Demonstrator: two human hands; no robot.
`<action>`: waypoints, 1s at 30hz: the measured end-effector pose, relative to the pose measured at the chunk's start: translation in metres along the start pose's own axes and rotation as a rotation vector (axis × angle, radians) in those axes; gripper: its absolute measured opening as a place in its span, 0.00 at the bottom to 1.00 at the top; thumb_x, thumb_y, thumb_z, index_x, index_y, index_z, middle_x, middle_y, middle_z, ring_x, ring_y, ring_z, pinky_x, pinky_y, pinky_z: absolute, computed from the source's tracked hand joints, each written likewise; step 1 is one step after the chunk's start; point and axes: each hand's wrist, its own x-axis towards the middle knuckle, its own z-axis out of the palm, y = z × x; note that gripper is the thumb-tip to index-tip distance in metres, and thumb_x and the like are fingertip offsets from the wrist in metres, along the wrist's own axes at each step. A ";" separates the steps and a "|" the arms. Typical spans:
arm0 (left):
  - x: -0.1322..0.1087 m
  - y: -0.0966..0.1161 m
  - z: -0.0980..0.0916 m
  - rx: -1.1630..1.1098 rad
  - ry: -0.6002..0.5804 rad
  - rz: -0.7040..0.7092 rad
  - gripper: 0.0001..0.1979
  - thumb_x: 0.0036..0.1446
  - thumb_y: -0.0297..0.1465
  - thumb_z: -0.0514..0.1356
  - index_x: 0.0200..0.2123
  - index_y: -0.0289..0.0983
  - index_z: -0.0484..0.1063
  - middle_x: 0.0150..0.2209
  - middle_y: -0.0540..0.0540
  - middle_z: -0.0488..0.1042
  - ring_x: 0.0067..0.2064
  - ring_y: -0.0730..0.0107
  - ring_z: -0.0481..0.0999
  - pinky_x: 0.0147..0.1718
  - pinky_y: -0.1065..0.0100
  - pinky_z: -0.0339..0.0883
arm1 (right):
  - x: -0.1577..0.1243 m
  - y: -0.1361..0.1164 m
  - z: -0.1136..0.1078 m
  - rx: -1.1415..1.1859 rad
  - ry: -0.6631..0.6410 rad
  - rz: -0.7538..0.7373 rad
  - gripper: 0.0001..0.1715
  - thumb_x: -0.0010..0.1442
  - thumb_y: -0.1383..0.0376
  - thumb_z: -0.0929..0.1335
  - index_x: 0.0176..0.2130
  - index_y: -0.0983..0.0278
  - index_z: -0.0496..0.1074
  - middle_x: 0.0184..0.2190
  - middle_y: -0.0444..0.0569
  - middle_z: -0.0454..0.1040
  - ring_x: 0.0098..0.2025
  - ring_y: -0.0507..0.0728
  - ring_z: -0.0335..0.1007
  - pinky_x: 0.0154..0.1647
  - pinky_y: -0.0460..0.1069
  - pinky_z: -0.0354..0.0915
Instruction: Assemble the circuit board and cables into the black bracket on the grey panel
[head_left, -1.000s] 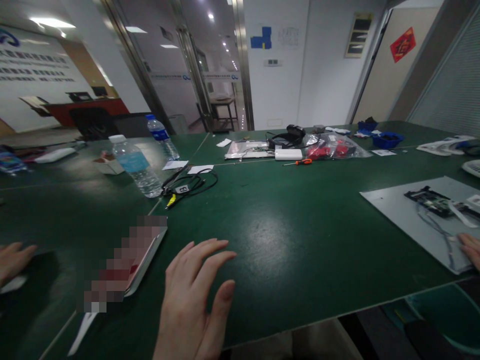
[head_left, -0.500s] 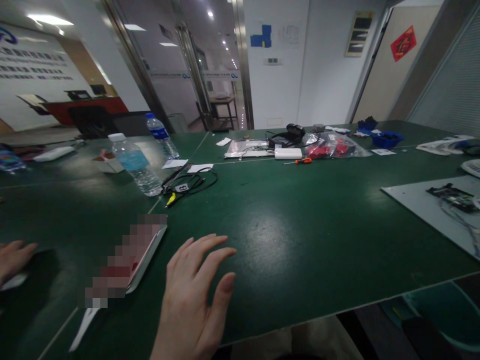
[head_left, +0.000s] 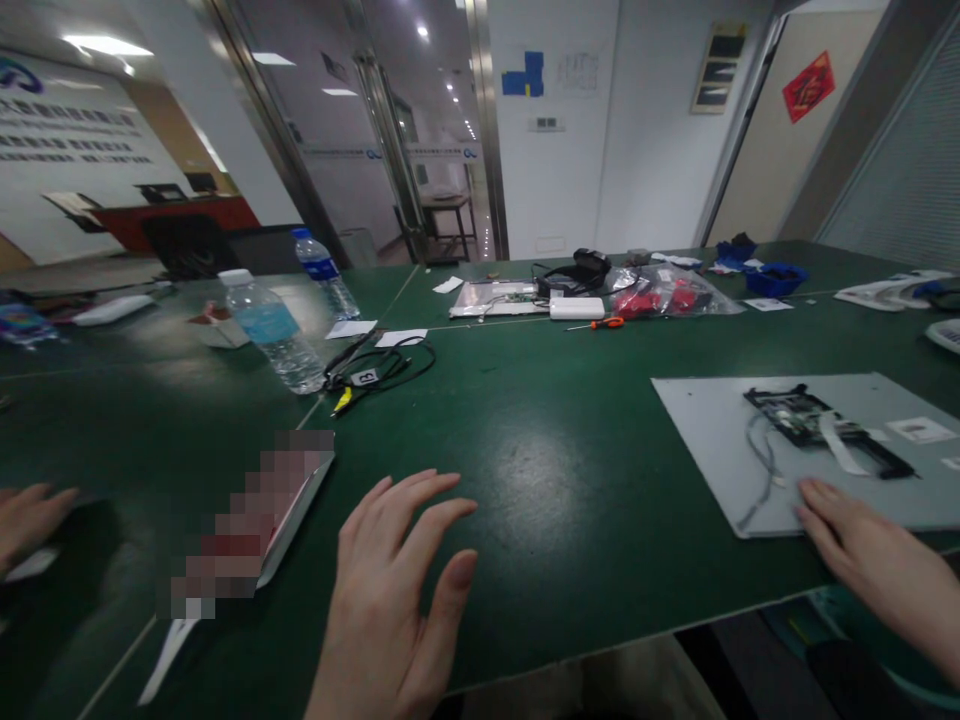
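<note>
My left hand [head_left: 390, 590] lies flat and open on the green table [head_left: 570, 470] near its front edge, holding nothing. My right hand [head_left: 862, 555] reaches in from the lower right, its outstretched fingers resting on the near edge of a grey metal panel [head_left: 712, 430]. On the panel sit a black circuit board [head_left: 795, 415], a white ribbon cable [head_left: 836, 445] and thin grey wires [head_left: 761, 470].
A flat device with a blurred-out screen [head_left: 255, 520] lies left of my left hand. Two water bottles [head_left: 274, 335], black cables [head_left: 375, 370], an orange screwdriver [head_left: 600, 323], a white box [head_left: 576, 308] and a bag of red parts [head_left: 667, 292] lie farther back. Another person's hand [head_left: 26, 520] rests far left.
The grey panel has slid left toward the table's middle, and my right hand has come into view on its near edge. My left hand has stayed put.
</note>
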 end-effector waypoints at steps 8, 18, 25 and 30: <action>-0.012 -0.027 -0.011 -0.006 0.001 0.009 0.14 0.65 0.37 0.49 0.49 0.43 0.68 0.55 0.45 0.68 0.59 0.52 0.64 0.60 0.44 0.50 | -0.005 -0.217 0.011 0.201 -0.077 -0.348 0.38 0.63 0.58 0.62 0.69 0.53 0.47 0.63 0.47 0.63 0.60 0.65 0.65 0.54 0.62 0.73; 0.000 -0.012 0.001 -0.015 -0.026 0.036 0.14 0.64 0.36 0.51 0.50 0.42 0.67 0.55 0.44 0.67 0.59 0.53 0.63 0.61 0.46 0.48 | -0.028 -0.341 0.069 0.407 -0.044 -0.795 0.33 0.63 0.54 0.65 0.61 0.70 0.63 0.58 0.59 0.69 0.60 0.64 0.64 0.58 0.55 0.67; 0.003 -0.016 0.018 0.005 -0.107 0.001 0.14 0.65 0.35 0.52 0.51 0.41 0.68 0.54 0.43 0.69 0.56 0.54 0.66 0.59 0.46 0.54 | -0.019 -0.374 0.061 0.539 -0.215 -0.738 0.37 0.59 0.60 0.69 0.62 0.76 0.61 0.61 0.63 0.64 0.64 0.67 0.57 0.64 0.57 0.59; 0.005 -0.031 0.042 -0.008 -0.151 -0.061 0.14 0.64 0.36 0.55 0.51 0.41 0.69 0.52 0.43 0.71 0.54 0.55 0.69 0.55 0.49 0.62 | -0.006 -0.373 0.055 0.548 -0.250 -0.832 0.37 0.58 0.56 0.70 0.59 0.77 0.64 0.57 0.64 0.68 0.60 0.68 0.61 0.63 0.58 0.60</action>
